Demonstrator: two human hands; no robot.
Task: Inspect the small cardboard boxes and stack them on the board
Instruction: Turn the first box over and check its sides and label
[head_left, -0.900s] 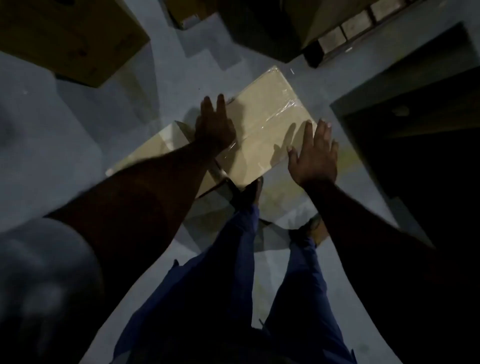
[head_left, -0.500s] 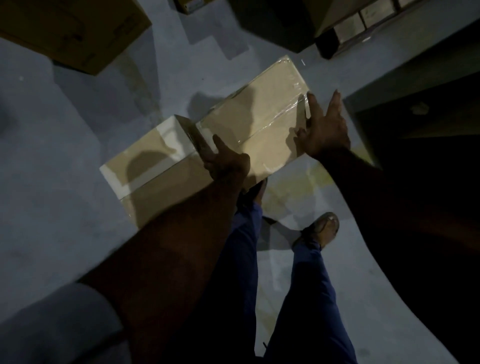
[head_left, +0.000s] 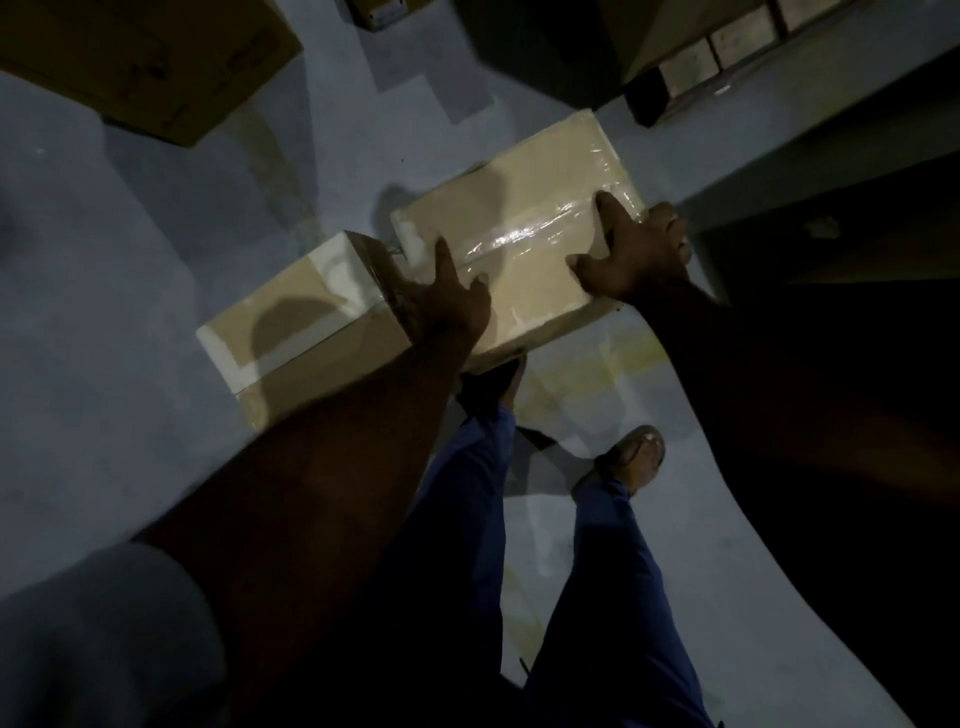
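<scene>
Taped box (head_left: 519, 228) held between both hands over grey floor (head_left: 130, 260), hiding toe of shoe (head_left: 491, 384). Left hand (head_left: 447, 306) clasps near-left corner, finger and thumb spread on top. Right hand (head_left: 641, 254) grips right end, fingers hooked over edge. Second box (head_left: 291, 332) on floor, just beside left hand. Large carton (head_left: 140, 62) well apart, far left.

Very dim around me; light from above glares on the tape (head_left: 524, 236) of the box (head_left: 519, 176), corners go black and bend.
</scene>
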